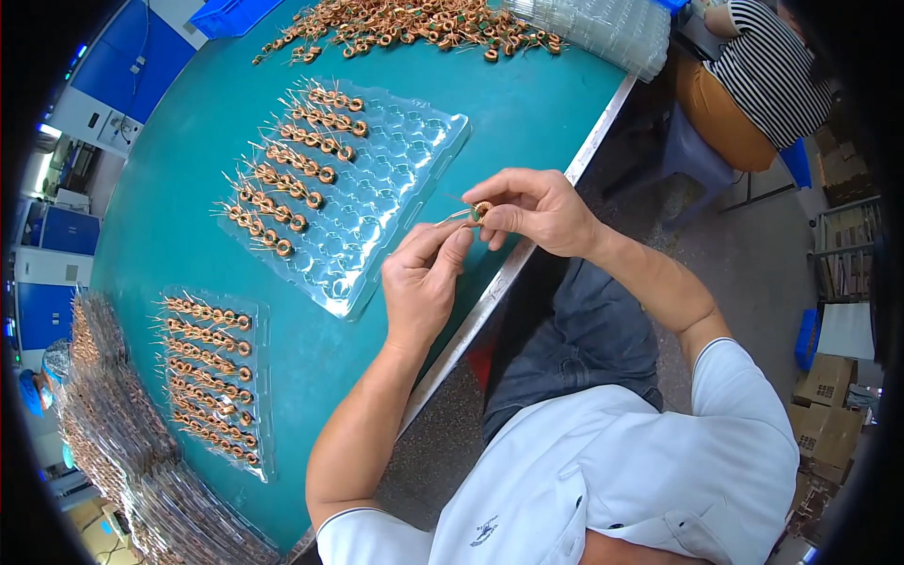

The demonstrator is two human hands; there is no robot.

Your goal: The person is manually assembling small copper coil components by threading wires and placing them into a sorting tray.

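Observation:
Between both hands, over the table's edge, is a small copper-wound ring coil [481,210] with a green patch and wire leads. My right hand [543,215] pinches its ring with thumb and fingers. At its leads, my left hand [423,282] closes thumb and forefinger on the wire ends. Beyond my hands lies a clear plastic tray [377,240] with round pockets. Rows of similar coils [299,165] fill its left part, leads pointing left, while pockets on the right hold none.
Farther off, a heap of loose coils [405,28] lies on the green table [513,118] beside stacked clear trays [603,33]. A filled tray [264,395] and tall tray stacks [141,452] are at the left. Someone in a striped top [767,71] sits at the upper right.

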